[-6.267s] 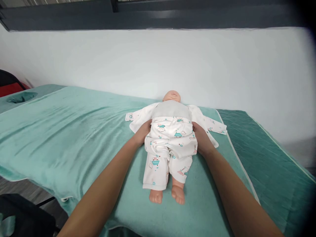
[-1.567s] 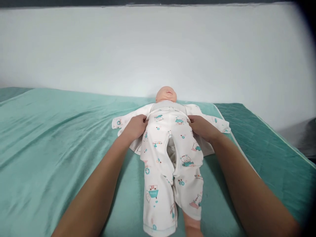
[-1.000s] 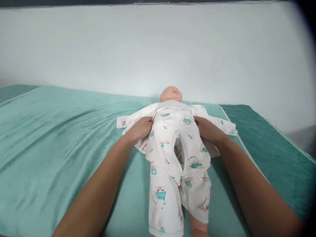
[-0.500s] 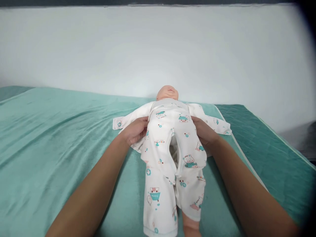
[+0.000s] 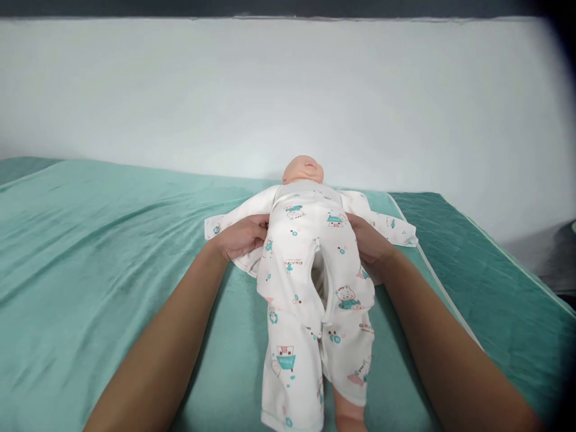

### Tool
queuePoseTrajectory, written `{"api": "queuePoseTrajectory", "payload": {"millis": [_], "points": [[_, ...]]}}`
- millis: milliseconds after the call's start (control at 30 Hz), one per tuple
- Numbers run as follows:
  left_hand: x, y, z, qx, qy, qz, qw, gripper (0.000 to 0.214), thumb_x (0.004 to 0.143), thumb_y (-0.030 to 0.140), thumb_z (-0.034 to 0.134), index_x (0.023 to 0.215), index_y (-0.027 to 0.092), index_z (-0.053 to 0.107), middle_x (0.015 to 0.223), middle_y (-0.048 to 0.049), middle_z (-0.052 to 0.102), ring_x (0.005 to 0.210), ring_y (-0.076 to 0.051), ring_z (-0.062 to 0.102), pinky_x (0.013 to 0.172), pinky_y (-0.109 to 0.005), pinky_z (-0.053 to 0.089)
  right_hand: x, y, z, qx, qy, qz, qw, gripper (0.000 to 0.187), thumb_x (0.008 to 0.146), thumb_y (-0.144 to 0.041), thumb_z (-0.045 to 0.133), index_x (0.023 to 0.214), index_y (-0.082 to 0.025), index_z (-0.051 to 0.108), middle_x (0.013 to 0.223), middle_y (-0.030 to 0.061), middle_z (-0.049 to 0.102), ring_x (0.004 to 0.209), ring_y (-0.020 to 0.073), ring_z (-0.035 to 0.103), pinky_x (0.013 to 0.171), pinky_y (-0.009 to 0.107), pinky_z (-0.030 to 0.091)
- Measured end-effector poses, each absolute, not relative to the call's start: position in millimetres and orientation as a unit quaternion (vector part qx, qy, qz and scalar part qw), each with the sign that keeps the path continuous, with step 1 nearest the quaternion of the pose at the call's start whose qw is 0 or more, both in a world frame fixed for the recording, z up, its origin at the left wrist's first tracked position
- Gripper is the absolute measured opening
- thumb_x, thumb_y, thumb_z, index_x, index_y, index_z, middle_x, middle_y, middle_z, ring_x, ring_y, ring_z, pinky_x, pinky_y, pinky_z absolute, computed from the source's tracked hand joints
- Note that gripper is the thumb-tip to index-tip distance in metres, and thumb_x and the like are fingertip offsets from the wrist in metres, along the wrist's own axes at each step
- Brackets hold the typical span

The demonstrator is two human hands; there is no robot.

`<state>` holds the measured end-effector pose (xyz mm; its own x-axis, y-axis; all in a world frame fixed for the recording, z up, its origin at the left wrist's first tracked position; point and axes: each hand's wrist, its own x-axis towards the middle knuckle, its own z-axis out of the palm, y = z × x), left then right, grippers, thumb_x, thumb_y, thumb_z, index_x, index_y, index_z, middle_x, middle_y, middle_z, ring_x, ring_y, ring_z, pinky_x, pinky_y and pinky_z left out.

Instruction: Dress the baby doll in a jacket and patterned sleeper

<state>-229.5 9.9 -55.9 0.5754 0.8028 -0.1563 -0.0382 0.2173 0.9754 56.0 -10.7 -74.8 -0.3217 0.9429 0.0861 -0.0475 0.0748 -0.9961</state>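
A baby doll (image 5: 304,168) lies on its back on a teal blanket (image 5: 99,252), head toward the wall. It wears white printed trousers (image 5: 310,282) pulled high over its torso. An open white printed shirt (image 5: 387,223) is spread beneath it. My left hand (image 5: 239,236) grips the trousers' waist at the doll's left side, fingers curled. My right hand (image 5: 366,240) holds the opposite side of the waist, fingers tucked against the cloth. One bare leg (image 5: 346,414) shows below the right trouser cuff.
A darker green quilted cover (image 5: 486,276) lies to the right of the blanket, ending at the bed's right edge. A white wall (image 5: 288,90) rises just behind the doll's head. The blanket stretches wide to the left.
Since several seconds ago the trousers have been drawn up from the doll's hips to its chest. In the last second my hands shifted only slightly along the waist.
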Motion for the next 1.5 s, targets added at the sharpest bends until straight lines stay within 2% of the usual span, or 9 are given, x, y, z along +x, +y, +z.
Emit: {"api": "queuePoseTrajectory", "payload": {"millis": [300,533,700,900,1000,1167,1267,1367,1500], "points": [[-222,1,-45,0.626,0.347,0.273,0.643,0.047,0.065,0.010,0.069,0.110,0.019,0.070,0.118,-0.0082,0.070,0.113,-0.028,0.061,0.096,-0.039,0.049,58,-10,-73,-0.377,-0.574,0.583,0.434,0.025,0.064,-0.018,0.070,0.088,-0.021,0.074,0.095,0.0022,0.076,0.090,0.0246,0.068,0.081,0.038,0.055],[-211,-6,-54,0.600,0.368,0.362,0.611,0.038,0.073,0.026,0.073,0.110,0.019,0.070,0.112,-0.0099,0.072,0.104,-0.029,0.063,0.086,-0.039,0.051,54,-12,-69,-0.406,-0.563,0.571,0.437,0.024,0.065,-0.026,0.074,0.089,-0.024,0.075,0.099,0.0024,0.077,0.100,0.0276,0.068,0.085,0.041,0.056],[-200,-9,-56,0.595,0.366,0.464,0.545,0.037,0.079,0.031,0.069,0.114,0.022,0.067,0.115,-0.0057,0.070,0.105,-0.026,0.061,0.091,-0.037,0.047,49,-12,-67,-0.409,-0.552,0.554,0.470,0.025,0.062,-0.029,0.077,0.087,-0.027,0.075,0.098,0.0014,0.077,0.098,0.0273,0.068,0.084,0.041,0.056],[-196,-8,-53,0.559,0.390,0.471,0.561,0.026,0.080,0.038,0.064,0.093,0.017,0.069,0.090,-0.0045,0.071,0.086,-0.022,0.061,0.077,-0.033,0.047,45,-13,-65,-0.407,-0.564,0.532,0.482,0.016,0.067,-0.032,0.076,0.082,-0.026,0.075,0.093,0.0010,0.077,0.096,0.0268,0.069,0.085,0.041,0.055],[-196,-6,-58,0.535,0.398,0.471,0.578,0.029,0.081,0.043,0.061,0.092,0.017,0.068,0.084,-0.0041,0.070,0.084,-0.022,0.060,0.075,-0.034,0.048,43,-13,-65,-0.411,-0.575,0.518,0.482,0.016,0.067,-0.032,0.076,0.082,-0.025,0.075,0.093,0.0013,0.077,0.097,0.0268,0.068,0.086,0.041,0.055],[-196,-4,-62,0.556,0.407,0.473,0.549,0.023,0.079,0.039,0.064,0.091,0.020,0.068,0.084,-0.0038,0.070,0.094,-0.026,0.061,0.080,-0.034,0.048,40,-14,-64,-0.437,-0.563,0.502,0.490,0.022,0.067,-0.036,0.075,0.087,-0.027,0.074,0.097,0.0018,0.077,0.102,0.0288,0.067,0.086,0.042,0.055],[-198,-4,-62,0.581,0.403,0.487,0.513,0.018,0.076,0.034,0.067,0.091,0.024,0.069,0.098,-0.0031,0.072,0.110,-0.029,0.057,0.090,-0.033,0.048,40,-14,-63,-0.450,-0.546,0.507,0.493,0.020,0.067,-0.035,0.074,0.085,-0.027,0.075,0.095,0.0021,0.077,0.100,0.0300,0.067,0.086,0.043,0.055],[-200,-4,-61,0.584,0.418,0.513,0.471,0.025,0.071,0.028,0.070,0.095,0.027,0.070,0.111,-0.0026,0.070,0.124,-0.031,0.051,0.097,-0.033,0.046,42,-12,-65,-0.464,-0.545,0.504,0.482,0.018,0.068,-0.033,0.073,0.085,-0.027,0.075,0.091,0.0025,0.077,0.097,0.0302,0.068,0.088,0.044,0.054],[-201,-4,-58,0.593,0.424,0.518,0.447,0.029,0.069,0.027,0.072,0.098,0.028,0.070,0.112,-0.0041,0.069,0.126,-0.031,0.050,0.101,-0.035,0.045,45,-8,-70,-0.437,-0.582,0.504,0.465,0.027,0.070,-0.035,0.075,0.096,-0.027,0.075,0.101,0.0027,0.076,0.102,0.0299,0.067,0.090,0.044,0.054]]}}
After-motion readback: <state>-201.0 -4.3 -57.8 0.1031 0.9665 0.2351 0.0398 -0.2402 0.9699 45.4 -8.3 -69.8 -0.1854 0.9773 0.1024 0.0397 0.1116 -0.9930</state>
